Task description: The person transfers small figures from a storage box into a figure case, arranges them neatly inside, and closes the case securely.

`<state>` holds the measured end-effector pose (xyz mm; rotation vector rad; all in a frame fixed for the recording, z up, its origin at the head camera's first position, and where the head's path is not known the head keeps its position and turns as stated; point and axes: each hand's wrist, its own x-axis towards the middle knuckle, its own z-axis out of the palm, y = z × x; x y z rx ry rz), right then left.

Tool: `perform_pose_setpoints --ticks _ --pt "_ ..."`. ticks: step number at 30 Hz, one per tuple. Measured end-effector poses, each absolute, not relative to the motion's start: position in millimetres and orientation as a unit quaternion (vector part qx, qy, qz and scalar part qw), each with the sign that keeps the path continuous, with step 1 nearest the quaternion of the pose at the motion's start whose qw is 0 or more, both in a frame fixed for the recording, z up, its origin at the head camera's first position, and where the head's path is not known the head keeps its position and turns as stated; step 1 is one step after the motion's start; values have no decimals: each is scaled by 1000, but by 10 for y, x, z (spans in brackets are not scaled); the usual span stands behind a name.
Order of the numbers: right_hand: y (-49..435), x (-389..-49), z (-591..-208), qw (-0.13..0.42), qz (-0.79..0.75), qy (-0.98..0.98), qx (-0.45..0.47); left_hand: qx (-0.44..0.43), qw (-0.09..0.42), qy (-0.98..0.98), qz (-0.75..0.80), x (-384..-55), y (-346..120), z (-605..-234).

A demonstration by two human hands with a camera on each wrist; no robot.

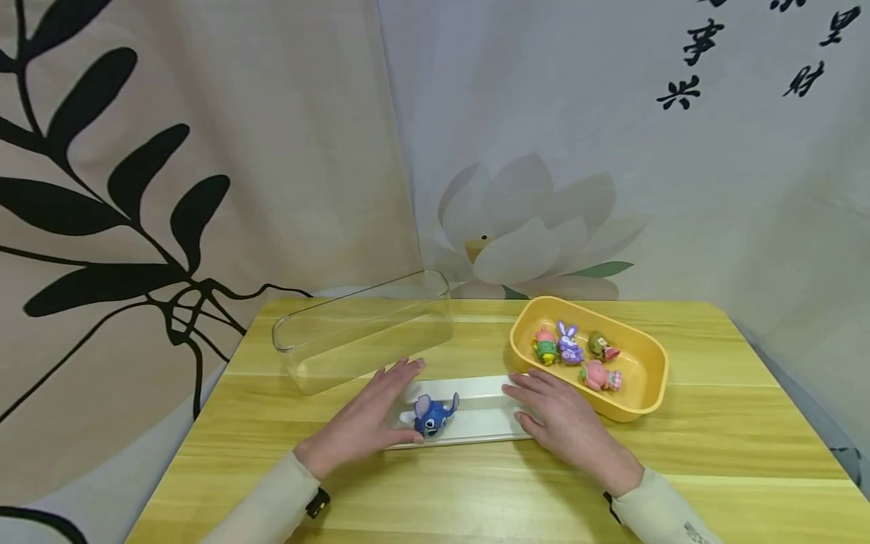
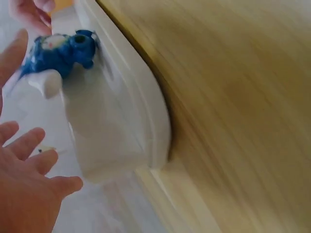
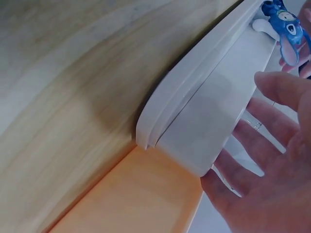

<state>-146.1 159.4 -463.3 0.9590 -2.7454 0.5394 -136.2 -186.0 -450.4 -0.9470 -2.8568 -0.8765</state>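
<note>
- Two pale sleeves [image 1: 265, 502] come in at the near edge, with a black band [image 1: 317, 502] at the left wrist.
- The left hand [image 1: 363, 423] is released, its fingers spread and its thumb low beside the blue figurine [image 1: 433, 417]; whether the thumb touches it cannot be told.
- The right hand [image 1: 567, 419] grasps nothing either: its fingers reach out, slightly bent, at the right end of the white base [image 1: 485, 419]; contact is unclear.
- The blue figurine sits on the white base, toward its left end, between the two hands.
- Just beyond the right hand, on the wooden table [image 1: 748, 431], stands a yellow tub [image 1: 639, 370] with four small figures, among them a purple rabbit [image 1: 569, 346] and a pink one [image 1: 598, 375].
- Beyond the left hand is a clear cover [image 1: 367, 344].
- Farthest back hangs patterned cloth [image 1: 306, 113].
</note>
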Motion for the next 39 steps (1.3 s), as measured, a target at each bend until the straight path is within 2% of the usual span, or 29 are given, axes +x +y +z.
perform_pose_setpoints --ticks 7,13,21,26,33,39 --pt "1608 -1449 -4632 94 180 -925 320 -305 -15 -900 -310 -1392 -1825 -4512" --pt "1608 -1443 -4653 95 182 -924 323 -273 -50 -905 -324 -1426 -1744 -4513" --pt "1603 -1436 -4660 95 182 -925 319 -298 -76 -885 -350 -1508 -1794 -4546" --pt "1606 -1440 -4664 97 182 -924 321 -294 -69 -874 -381 -1497 -1820 -4552" --pt "1605 -1449 -4663 94 181 -925 321 -225 -53 -886 -402 -1399 -1963 -4556" --pt "1603 -1454 -4655 91 178 -926 319 -218 -52 -888 -401 -1344 -2090 -4578"
